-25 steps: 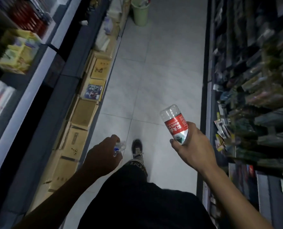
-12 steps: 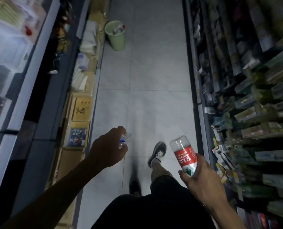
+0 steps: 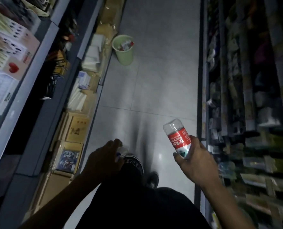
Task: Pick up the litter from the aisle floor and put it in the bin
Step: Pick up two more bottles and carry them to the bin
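Bottles in both hands, so this looks like the carry-to-the-bin leg; right hand [image 3: 197, 160] is wrapped round a clear plastic bottle with a red label [image 3: 177, 138], base pointing up and ahead, probably just how it got grabbed; left hand [image 3: 104, 158] is curled over a small clear item with a blue bit [image 3: 120, 152] — likely another bottle, but it's mostly hidden so I can't swear to it; pale green round plastic bin [image 3: 123, 49] sits further up the grey tiled aisle floor [image 3: 162, 80], tucked against the left-hand shelf base, out of the walkway, already holding red-and-white scraps; label has white characters and some Latin capitals, too blurred to read; cardboard boxes [image 3: 74, 129] line the left shelf foot — print on them unreadable too.
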Demonstrator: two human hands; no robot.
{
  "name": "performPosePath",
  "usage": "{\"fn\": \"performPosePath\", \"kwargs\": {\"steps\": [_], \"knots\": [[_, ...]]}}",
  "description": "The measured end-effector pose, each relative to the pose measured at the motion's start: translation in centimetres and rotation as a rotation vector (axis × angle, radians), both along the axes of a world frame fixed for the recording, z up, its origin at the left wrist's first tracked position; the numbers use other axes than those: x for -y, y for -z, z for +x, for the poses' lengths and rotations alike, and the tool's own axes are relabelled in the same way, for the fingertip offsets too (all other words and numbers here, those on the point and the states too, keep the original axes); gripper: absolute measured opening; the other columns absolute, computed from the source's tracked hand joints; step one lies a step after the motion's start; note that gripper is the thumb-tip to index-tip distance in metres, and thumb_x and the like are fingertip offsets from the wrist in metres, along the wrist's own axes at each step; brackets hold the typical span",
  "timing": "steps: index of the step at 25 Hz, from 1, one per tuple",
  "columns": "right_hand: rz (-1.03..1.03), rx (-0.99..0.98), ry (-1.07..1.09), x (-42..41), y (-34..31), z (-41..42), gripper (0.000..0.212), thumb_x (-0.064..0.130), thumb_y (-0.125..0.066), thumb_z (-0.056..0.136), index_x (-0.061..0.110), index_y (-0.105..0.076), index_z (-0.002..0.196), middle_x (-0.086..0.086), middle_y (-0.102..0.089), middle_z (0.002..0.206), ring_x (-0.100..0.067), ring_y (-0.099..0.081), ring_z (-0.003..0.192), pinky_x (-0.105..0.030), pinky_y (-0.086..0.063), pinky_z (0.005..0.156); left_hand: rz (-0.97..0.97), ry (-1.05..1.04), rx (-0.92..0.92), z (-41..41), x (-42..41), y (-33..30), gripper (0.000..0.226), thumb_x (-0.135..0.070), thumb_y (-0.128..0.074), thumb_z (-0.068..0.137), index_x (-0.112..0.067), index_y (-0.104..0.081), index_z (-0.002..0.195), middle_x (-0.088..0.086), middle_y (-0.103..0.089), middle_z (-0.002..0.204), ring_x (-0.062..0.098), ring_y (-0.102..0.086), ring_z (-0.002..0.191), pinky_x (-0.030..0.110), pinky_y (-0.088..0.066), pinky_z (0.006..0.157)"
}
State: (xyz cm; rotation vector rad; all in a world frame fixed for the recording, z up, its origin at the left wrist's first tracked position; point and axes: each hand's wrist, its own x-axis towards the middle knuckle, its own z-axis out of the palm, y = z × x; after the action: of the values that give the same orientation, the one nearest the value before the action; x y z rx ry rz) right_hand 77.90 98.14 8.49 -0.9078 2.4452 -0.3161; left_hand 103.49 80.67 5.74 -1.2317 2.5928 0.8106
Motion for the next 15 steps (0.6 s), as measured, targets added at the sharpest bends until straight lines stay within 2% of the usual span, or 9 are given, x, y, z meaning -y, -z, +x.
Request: {"fn": "performPosePath", "kwargs": {"steps": [4,9,12,15], "knots": [[-0.022,-0.016,-0.058,12.1,0.7,-6.3,0.072,0.054,-0.077,0.078,0.027,-0.039,0.133,0.001,-0.064,0.108,-0.024,-0.067,0.085,-0.040,-0.058,0.074,0.046,-0.066,0.028,-3.7,9.0,1.1,0.037,-0.035,-0.067,0.090,-0.030,-0.046,0.120,-0.007,-0.063,0.109,0.011,-0.063,0.075,0.021,-0.041,0.060],[-0.038,-0.017,0.023,23.1,0.7,-12.4,0.076,0.054,-0.079,0.077,0.027,-0.037,0.134,-0.001,-0.066,0.105,-0.021,-0.066,0.078,-0.040,-0.059,0.072,0.036,-0.037,-0.056,-12.0,22.8,-0.5,0.038,-0.035,-0.067,0.088,-0.029,-0.051,0.122,-0.011,-0.063,0.108,0.012,-0.066,0.085,0.015,-0.037,0.062],[-0.003,0.014,0.058,27.5,0.7,-16.2,0.077,0.057,-0.078,0.076,0.030,-0.035,0.134,0.001,-0.066,0.105,-0.019,-0.067,0.078,-0.043,-0.061,0.073,-0.024,0.015,-0.105,-18.5,30.9,-1.7,0.040,-0.034,-0.069,0.088,-0.029,-0.052,0.124,-0.009,-0.065,0.111,0.018,-0.068,0.091,0.023,-0.044,0.069],[0.041,0.032,0.121,30.9,1.1,-20.7,0.075,0.059,-0.075,0.078,0.030,-0.036,0.134,0.005,-0.064,0.103,-0.018,-0.066,0.078,-0.040,-0.059,0.073,-0.053,0.099,-0.140,-25.8,38.5,-1.6,0.044,-0.036,-0.073,0.087,-0.027,-0.049,0.123,-0.006,-0.065,0.107,0.016,-0.068,0.083,0.027,-0.054,0.066]]}}
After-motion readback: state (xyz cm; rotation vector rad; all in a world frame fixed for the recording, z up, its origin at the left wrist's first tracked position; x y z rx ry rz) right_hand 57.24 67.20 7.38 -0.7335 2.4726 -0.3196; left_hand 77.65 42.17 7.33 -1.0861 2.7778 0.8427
